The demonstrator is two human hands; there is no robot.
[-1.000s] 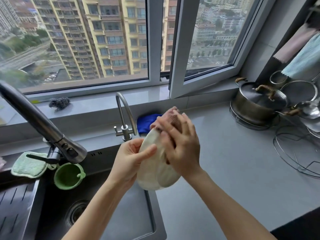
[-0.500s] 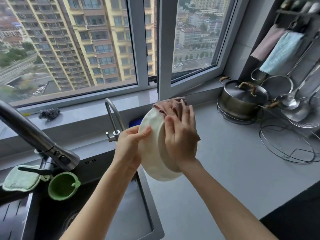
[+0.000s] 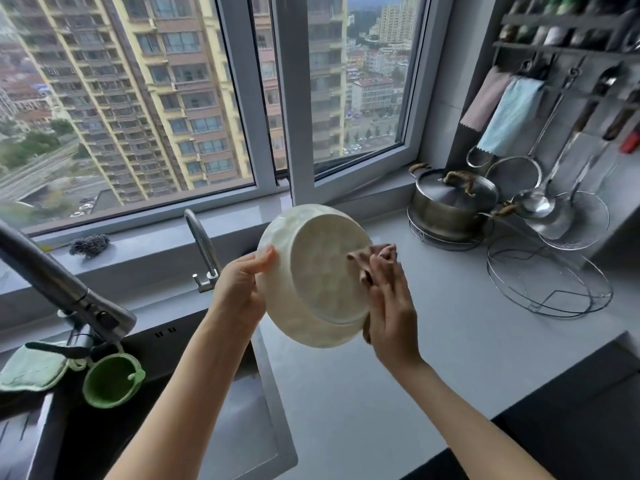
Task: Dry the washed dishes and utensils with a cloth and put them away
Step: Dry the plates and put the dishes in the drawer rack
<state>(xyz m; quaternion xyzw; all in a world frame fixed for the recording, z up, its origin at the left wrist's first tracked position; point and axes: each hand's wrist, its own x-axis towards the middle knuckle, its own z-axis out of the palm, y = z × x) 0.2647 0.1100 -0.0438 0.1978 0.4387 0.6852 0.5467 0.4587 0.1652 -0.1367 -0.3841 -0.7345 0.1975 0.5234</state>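
Left hand (image 3: 239,289) grips the cream plate (image 3: 313,275) by its left rim, thumb curled over the edge; plate tilted up, underside facing the person. Right hand (image 3: 389,303), fingers straight and pressed together, presses the brown cloth (image 3: 372,256) against the plate's right edge. Sink (image 3: 242,403) sits below the left hand, steel pot (image 3: 450,206) beyond the right.

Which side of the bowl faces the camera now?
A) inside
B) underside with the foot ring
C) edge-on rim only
B: the bowl shows its flat base and foot ring, the left hand gripping its rim and the right hand pressing the cloth against its right edge.
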